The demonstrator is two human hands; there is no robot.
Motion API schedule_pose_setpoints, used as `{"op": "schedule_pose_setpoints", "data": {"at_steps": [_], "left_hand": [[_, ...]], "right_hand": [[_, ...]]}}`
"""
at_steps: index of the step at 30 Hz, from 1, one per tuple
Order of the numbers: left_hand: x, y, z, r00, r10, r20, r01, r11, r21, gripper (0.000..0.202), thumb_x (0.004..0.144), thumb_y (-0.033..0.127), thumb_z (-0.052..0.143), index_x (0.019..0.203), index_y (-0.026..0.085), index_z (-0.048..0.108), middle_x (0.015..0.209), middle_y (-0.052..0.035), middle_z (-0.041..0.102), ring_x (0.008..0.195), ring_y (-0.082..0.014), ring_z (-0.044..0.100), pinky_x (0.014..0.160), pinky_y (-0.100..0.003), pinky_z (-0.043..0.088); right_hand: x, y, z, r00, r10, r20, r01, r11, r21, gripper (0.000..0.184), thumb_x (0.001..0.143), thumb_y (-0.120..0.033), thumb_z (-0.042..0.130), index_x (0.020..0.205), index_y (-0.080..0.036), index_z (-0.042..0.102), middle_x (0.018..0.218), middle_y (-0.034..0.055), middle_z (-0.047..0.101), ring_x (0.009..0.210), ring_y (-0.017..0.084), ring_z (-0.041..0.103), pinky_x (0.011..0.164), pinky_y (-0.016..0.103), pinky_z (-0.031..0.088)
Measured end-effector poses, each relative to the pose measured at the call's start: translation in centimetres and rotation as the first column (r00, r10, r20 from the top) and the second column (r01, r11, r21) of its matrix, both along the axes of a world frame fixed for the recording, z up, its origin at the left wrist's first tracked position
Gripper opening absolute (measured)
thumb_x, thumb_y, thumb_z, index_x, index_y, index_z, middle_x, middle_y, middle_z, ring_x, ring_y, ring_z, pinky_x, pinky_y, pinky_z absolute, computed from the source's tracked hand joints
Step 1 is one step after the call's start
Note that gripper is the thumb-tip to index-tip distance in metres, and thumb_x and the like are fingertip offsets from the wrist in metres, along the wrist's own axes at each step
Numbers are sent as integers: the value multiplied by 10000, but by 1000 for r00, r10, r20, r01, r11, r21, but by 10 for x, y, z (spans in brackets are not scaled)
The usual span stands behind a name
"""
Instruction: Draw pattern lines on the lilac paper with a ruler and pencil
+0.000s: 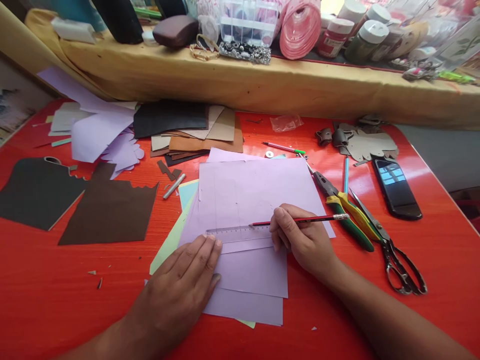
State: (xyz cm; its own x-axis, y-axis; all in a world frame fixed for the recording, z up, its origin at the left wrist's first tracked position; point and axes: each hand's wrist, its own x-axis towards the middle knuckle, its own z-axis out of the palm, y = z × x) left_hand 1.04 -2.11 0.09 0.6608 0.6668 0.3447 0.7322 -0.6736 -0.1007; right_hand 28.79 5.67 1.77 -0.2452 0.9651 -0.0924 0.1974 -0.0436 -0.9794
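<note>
A stack of lilac paper sheets (262, 185) lies in the middle of the red table, faint pencil lines on the top one. Across this sheet runs a clear ruler (234, 230) with small markings. My left hand (187, 280) lies flat, fingers stretched out, pressing the ruler's left end and the paper. Between the fingers of my right hand (300, 240) is a red and black pencil (311, 219), its tip at the ruler's upper edge and its eraser end pointing right. Green and blue sheets (168, 235) stick out from under the stack.
To the right lie pliers (348, 210), scissors (390, 245) and a phone (397, 187). Dark leather pieces (112, 212) and lilac scraps (95, 132) are at left. Leather sheets (172, 119) lie behind the paper, below a cloth-covered shelf (225, 82) with jars.
</note>
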Motion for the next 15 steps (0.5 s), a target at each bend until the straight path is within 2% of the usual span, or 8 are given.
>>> {"op": "schedule_pose_setpoints", "data": {"at_steps": [6,15], "left_hand": [[1,-1,-1,1000,3,1,-3,1000,3,373,1154,184,483,1419,-4,666,1355,-222,766,1254,-345,720,1102,-482,494],[1,-2,-1,1000,15,11,-15,1000,-15,380,1139,187,506,1422,-1,678,1370,-229,755,1278,-346,712,1117,-472,494]], "right_hand": [[-1,0,1,1000,-2,-18,2,1000,8,548,1126,-625,572,771,-218,667,535,-53,512,466,139,557,496,303,393],[-1,0,3,1000,3,12,-3,1000,13,558,1126,-631,565,766,-217,666,534,-33,560,462,141,531,491,303,383]]}}
